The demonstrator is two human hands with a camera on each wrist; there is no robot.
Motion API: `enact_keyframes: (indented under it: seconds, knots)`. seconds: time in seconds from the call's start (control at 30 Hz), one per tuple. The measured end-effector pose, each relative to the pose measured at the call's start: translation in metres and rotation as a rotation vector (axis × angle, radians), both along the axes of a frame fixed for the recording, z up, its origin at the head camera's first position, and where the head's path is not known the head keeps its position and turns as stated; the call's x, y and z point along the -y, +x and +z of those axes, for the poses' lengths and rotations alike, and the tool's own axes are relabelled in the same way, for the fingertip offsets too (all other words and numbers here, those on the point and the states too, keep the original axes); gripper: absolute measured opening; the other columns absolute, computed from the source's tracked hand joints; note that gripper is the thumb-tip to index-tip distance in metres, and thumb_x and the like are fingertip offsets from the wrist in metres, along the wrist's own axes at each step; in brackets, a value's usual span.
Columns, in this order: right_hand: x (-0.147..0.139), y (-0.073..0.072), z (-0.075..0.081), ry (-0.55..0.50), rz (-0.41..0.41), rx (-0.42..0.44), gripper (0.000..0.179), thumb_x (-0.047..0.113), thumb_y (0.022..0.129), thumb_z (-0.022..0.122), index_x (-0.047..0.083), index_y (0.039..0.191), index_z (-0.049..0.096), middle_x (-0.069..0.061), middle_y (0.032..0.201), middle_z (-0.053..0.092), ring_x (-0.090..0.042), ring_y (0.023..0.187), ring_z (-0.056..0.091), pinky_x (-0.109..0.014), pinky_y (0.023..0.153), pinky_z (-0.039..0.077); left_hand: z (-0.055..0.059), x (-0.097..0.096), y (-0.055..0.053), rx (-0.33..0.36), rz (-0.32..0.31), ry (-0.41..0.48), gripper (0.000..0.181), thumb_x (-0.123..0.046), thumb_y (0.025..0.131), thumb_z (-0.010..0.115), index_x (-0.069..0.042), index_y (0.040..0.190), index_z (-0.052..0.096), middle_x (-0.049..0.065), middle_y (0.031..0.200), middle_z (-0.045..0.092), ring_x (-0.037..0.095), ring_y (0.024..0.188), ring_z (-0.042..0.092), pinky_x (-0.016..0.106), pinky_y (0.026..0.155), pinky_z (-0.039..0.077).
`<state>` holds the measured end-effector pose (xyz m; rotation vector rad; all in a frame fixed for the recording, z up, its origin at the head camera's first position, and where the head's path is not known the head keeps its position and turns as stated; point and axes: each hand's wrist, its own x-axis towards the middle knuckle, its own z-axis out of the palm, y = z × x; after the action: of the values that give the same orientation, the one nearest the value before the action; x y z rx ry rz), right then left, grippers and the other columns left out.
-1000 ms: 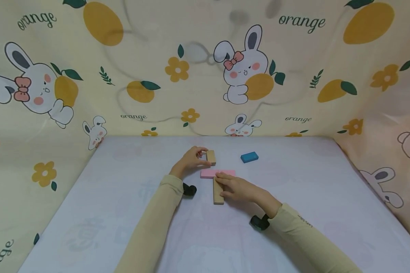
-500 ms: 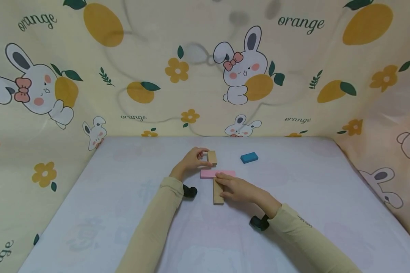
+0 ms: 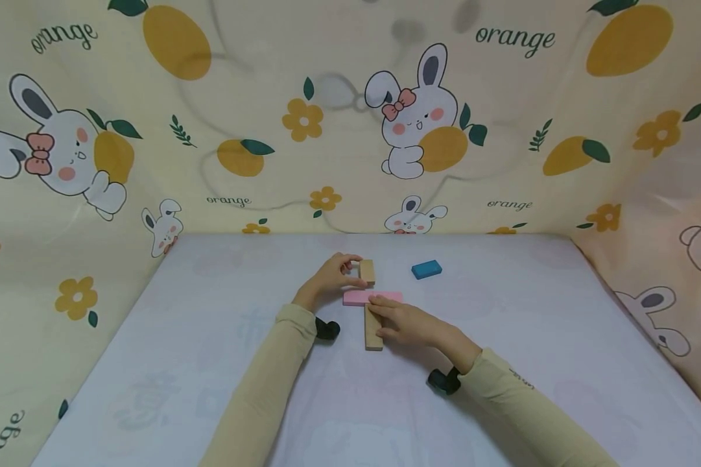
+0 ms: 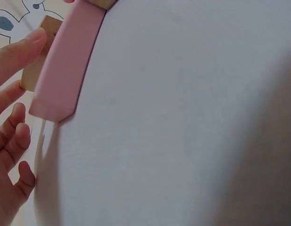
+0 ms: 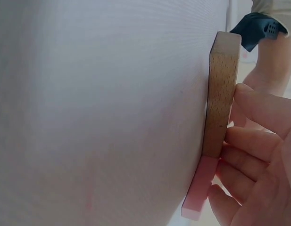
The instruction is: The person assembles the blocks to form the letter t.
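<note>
My left hand [image 3: 329,272] pinches a short plain wooden block [image 3: 368,271] between thumb and fingers, just behind a pink block [image 3: 356,298]. The left wrist view shows that wooden block [image 4: 34,70] partly behind the pink block [image 4: 70,61], with the other fingers loose beside it. A longer plain wooden block [image 3: 373,337] lies end-on against the pink one's near side, forming a T. My right hand [image 3: 411,322] rests on this joint, its extended fingers touching both blocks. In the right wrist view the thumb meets the long wooden block [image 5: 218,94], the fingers lower down by the pink block [image 5: 200,186].
A blue block [image 3: 427,269] lies at the back right, apart from the others. The white-covered table [image 3: 181,363] meets an upright patterned cloth [image 3: 338,149] behind and at the sides. Dark devices [image 3: 443,381] are strapped to both wrists.
My left hand has slid the short wooden block slightly to the right and a touch nearer the pink block. My right hand and the blocks under it have stayed put.
</note>
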<state>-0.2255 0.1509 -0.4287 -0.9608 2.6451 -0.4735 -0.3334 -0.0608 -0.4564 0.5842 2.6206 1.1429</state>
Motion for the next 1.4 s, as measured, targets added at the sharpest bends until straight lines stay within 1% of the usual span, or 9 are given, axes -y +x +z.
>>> enact_keyframes:
  seconds: [0.37,0.6,0.9,1.0,1.23,1.4]
  knots:
    - [0.0003,-0.0003,-0.0009,-0.002,0.015,-0.016,0.058,0.025,0.096,0.059,0.000,0.144,0.041,-0.016,0.157,0.032,-0.033,0.146,0.032,-0.049,0.114,0.035,-0.0014,-0.0037,-0.0014,-0.011,-0.031,-0.012,0.064,-0.029,0.080,0.078,-0.011,0.136,0.053,0.011,0.106,0.052,0.018,0.094,0.044,0.026,0.081,0.037]
    - [-0.0001,-0.0001,-0.0006,0.000,0.005,-0.004,0.058,0.025,0.096,0.059,-0.001,0.145,0.040,-0.017,0.157,0.032,-0.033,0.146,0.031,-0.049,0.114,0.034,-0.0025,-0.0049,-0.0016,0.002,-0.028,-0.025,0.063,-0.030,0.080,0.078,-0.013,0.136,0.054,0.010,0.107,0.052,0.019,0.095,0.045,0.026,0.082,0.037]
    - [0.0002,-0.0007,-0.0020,0.005,0.003,-0.007,0.058,0.025,0.095,0.059,-0.001,0.144,0.041,-0.016,0.157,0.032,-0.032,0.146,0.032,-0.048,0.114,0.034,-0.0018,-0.0055,-0.0005,0.006,-0.042,-0.058,0.062,-0.030,0.080,0.077,-0.014,0.135,0.054,0.011,0.110,0.055,0.021,0.099,0.048,0.028,0.084,0.040]
    - [0.0007,-0.0004,-0.0011,0.002,0.004,-0.006,0.058,0.025,0.095,0.059,-0.001,0.144,0.041,-0.017,0.157,0.032,-0.033,0.146,0.032,-0.049,0.114,0.034,-0.0011,-0.0056,-0.0003,0.016,-0.044,-0.062,0.062,-0.031,0.081,0.077,-0.016,0.136,0.054,0.012,0.111,0.055,0.021,0.101,0.048,0.029,0.086,0.040]
    - [0.0018,-0.0007,-0.0005,0.009,0.005,-0.005,0.058,0.024,0.095,0.059,-0.001,0.144,0.041,-0.017,0.157,0.032,-0.033,0.146,0.032,-0.049,0.114,0.034,0.0024,-0.0057,0.0018,0.062,-0.048,-0.073,0.062,-0.035,0.081,0.076,-0.018,0.136,0.053,0.012,0.118,0.054,0.023,0.107,0.049,0.035,0.093,0.042]
    - [0.0017,-0.0005,0.0008,0.013,0.013,-0.015,0.057,0.023,0.095,0.059,-0.001,0.144,0.041,-0.017,0.156,0.033,-0.033,0.145,0.032,-0.049,0.114,0.035,0.0034,-0.0064,0.0023,0.064,-0.051,-0.087,0.063,-0.037,0.081,0.075,-0.019,0.137,0.054,0.011,0.119,0.055,0.023,0.109,0.049,0.037,0.094,0.042]
